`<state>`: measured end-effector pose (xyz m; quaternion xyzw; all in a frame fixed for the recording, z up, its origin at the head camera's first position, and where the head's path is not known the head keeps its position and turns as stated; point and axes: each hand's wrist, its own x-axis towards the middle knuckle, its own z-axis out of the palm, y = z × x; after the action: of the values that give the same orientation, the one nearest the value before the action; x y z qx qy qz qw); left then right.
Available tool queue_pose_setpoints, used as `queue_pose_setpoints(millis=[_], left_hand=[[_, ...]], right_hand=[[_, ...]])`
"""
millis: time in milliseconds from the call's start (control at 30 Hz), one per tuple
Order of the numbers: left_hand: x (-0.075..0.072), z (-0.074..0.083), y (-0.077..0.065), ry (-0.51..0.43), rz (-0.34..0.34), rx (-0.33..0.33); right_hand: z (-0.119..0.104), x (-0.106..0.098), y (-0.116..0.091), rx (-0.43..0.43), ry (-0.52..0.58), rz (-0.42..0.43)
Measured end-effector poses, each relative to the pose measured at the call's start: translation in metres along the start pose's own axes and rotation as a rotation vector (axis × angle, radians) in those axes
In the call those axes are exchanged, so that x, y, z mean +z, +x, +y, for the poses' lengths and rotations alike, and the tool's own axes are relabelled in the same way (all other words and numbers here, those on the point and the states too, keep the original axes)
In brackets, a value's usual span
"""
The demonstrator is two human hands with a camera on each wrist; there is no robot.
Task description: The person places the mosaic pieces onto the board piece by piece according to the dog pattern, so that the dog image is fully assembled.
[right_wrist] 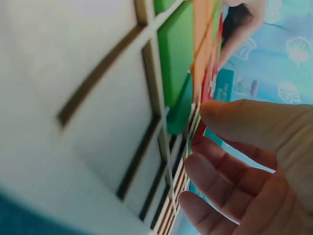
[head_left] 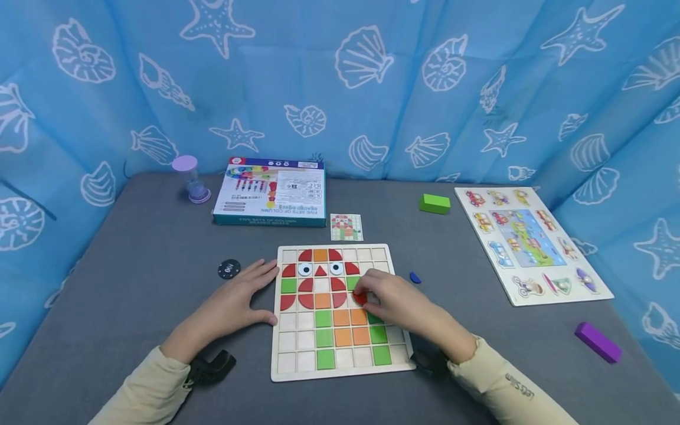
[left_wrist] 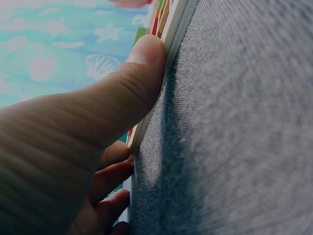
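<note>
A wooden grid board lies on the table, with red, orange and green pieces and two eye tiles set in its squares. My left hand rests along its left edge, fingers spread, fingertips and thumb touching the rim. In the left wrist view the thumb lies against the board's side. My right hand is over the board's right half and pinches a red curved piece between thumb and fingers, close over a square. The fingers hide part of that piece. Below it, a dark green piece is partly covered by the hand.
A picture card lies behind the board, near a bead-set box and a sand timer. Around the board lie a black round token, a blue half-round piece, green and purple blocks, and a vehicle puzzle.
</note>
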<state>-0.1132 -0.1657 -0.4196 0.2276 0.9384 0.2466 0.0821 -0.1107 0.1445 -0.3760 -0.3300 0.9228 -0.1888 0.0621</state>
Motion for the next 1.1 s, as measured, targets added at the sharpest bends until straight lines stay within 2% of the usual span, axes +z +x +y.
queue_pose_setpoints(millis=[333,500,600,700,867,967,1100], left_hand=[[-0.001,0.001,0.001,0.001,0.0,0.004],[0.001,0.002,0.002,0.006,0.003,-0.001],[0.002,0.002,0.002,0.01,0.007,-0.001],[0.002,0.002,0.002,0.004,0.007,-0.003],[0.001,0.0,0.001,0.0,0.005,0.0],[0.0,-0.001,0.001,0.003,0.0,-0.005],[0.001,-0.001,0.002,0.008,-0.004,-0.01]], right_hand=[[-0.004,0.003,0.009,0.018,-0.024,0.002],[0.003,-0.004,0.004,0.049,-0.017,0.016],[0.016,-0.015,-0.006,0.119,-0.06,0.07],[0.035,-0.022,-0.02,0.237,-0.136,0.12],[0.06,-0.025,-0.033,0.409,-0.202,0.099],[0.066,-0.024,-0.034,0.462,-0.215,0.079],[0.067,-0.022,-0.031,0.473,-0.229,0.085]])
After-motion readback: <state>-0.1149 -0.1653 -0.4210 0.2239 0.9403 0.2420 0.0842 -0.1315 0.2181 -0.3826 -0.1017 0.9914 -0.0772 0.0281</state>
